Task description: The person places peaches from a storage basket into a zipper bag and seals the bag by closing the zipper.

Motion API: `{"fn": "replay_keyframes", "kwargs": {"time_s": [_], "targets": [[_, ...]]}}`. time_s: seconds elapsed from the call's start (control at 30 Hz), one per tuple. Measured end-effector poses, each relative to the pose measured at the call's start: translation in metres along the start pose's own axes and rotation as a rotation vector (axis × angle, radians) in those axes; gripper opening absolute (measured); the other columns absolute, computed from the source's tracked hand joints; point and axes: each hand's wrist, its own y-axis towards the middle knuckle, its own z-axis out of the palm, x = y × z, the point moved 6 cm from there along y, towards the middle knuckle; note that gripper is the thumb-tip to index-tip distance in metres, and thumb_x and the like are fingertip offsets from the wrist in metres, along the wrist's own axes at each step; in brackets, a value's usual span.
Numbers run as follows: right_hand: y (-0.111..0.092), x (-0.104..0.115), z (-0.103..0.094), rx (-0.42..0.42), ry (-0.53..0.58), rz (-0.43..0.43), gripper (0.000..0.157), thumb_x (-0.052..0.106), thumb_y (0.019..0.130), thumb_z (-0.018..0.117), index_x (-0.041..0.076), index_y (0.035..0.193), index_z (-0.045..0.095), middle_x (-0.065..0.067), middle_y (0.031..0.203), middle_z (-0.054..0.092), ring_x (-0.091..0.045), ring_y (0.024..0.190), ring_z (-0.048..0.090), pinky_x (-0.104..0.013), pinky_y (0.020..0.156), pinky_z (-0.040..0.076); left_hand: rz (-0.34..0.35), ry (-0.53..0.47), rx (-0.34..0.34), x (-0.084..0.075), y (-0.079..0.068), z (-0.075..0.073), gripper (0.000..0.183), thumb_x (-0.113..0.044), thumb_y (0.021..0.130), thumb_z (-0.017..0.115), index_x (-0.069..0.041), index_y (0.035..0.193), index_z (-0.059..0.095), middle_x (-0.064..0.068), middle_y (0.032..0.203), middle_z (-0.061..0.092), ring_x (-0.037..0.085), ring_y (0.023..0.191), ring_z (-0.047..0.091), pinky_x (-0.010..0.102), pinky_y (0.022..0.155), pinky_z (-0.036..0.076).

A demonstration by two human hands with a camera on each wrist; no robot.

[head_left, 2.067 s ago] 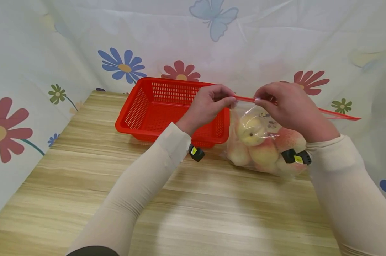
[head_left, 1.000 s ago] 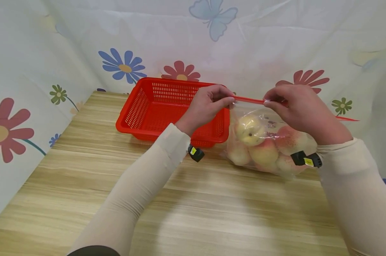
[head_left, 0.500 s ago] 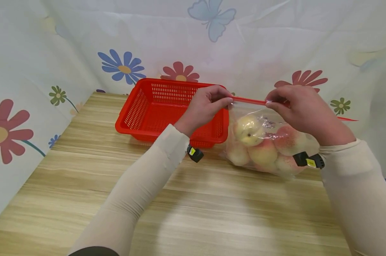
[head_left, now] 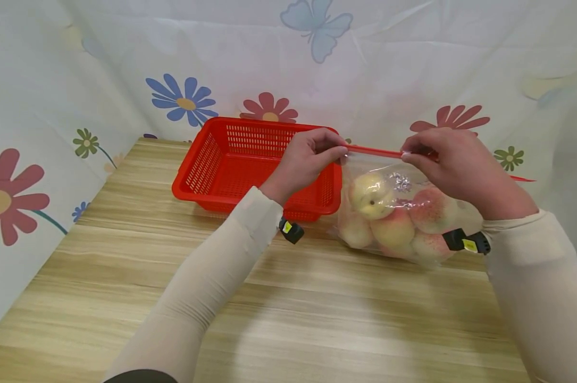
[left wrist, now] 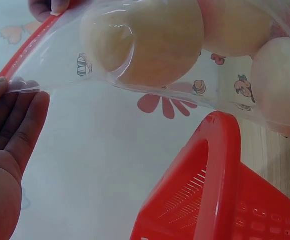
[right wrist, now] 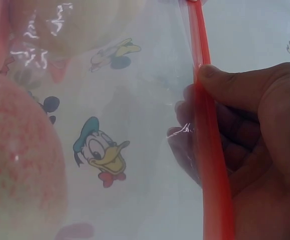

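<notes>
A clear zip bag (head_left: 365,244) with a red seal strip (head_left: 374,151) stands on the table, holding several peaches (head_left: 393,229). My left hand (head_left: 307,159) pinches the strip at its left end between thumb and fingers. Farther right along the same strip, my right hand (head_left: 453,165) pinches it between thumb and forefinger. Cartoon prints show on the bag in the right wrist view, where the right thumb presses the red strip (right wrist: 210,150). The strip's far right tip sticks out beyond the right wrist.
A red slotted plastic basket (head_left: 250,175) sits just left of the bag, partly behind my left hand. Beneath both lies a wood-grain table (head_left: 149,255). A flower-printed sheet (head_left: 365,69) hangs close behind them.
My right hand has slid to the right along the red strip, widening the stretch between the hands. My left hand stays pinched at the left end.
</notes>
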Motion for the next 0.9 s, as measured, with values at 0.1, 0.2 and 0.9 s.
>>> {"fn": "replay_keyframes", "kwargs": {"time_s": [0.1, 0.2, 0.9], "targets": [[-0.001, -0.001, -0.001, -0.007, 0.003, 0.001, 0.006, 0.01, 0.088, 0.07, 0.013, 0.092, 0.071, 0.002, 0.08, 0.069, -0.011, 0.069, 0.057, -0.027, 0.07, 0.043, -0.012, 0.003, -0.005, 0.001, 0.0, 0.0, 0.018, -0.014, 0.09, 0.068, -0.003, 0.104, 0.068, 0.02, 0.095, 0.068, 0.035, 0.086, 0.064, 0.031, 0.083, 0.057], [-0.003, -0.003, -0.002, -0.023, 0.008, 0.001, 0.007, 0.009, 0.087, 0.07, 0.013, 0.092, 0.07, 0.002, 0.081, 0.069, -0.01, 0.071, 0.057, -0.028, 0.072, 0.043, -0.019, 0.013, -0.011, 0.0, 0.0, -0.001, 0.018, -0.015, 0.09, 0.068, -0.004, 0.105, 0.068, 0.018, 0.095, 0.069, 0.031, 0.084, 0.065, 0.031, 0.083, 0.058], [-0.015, -0.012, -0.008, -0.04, -0.002, 0.005, 0.02, 0.008, 0.083, 0.075, 0.011, 0.102, 0.071, -0.002, 0.088, 0.071, -0.012, 0.073, 0.056, -0.016, 0.07, 0.041, -0.043, 0.016, -0.023, -0.002, -0.003, 0.0, 0.018, -0.013, 0.091, 0.066, -0.004, 0.107, 0.068, 0.018, 0.098, 0.069, 0.024, 0.083, 0.066, 0.031, 0.085, 0.057]]}}
